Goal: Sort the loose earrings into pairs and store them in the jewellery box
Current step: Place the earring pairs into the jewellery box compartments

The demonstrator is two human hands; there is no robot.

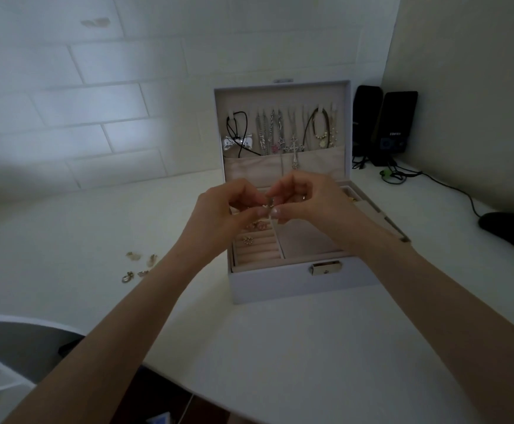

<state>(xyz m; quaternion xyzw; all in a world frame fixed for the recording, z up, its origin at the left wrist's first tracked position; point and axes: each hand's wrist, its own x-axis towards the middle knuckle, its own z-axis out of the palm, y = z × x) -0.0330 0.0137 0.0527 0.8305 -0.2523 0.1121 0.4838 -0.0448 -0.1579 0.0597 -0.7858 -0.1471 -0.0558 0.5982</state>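
Above the open jewellery box [280, 284], the left hand [228, 211] and right hand [309, 200] together pinch a small silvery earring [269, 206] at the fingertips; it is probably light, stiff and slippery, best held by its body, while loose earrings [138, 264] lie left of the box.

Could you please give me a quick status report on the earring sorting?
Left hand and right hand both pinch one earring over the open jewellery box. Several loose earrings lie on the table, left of it. Nothing in the way.
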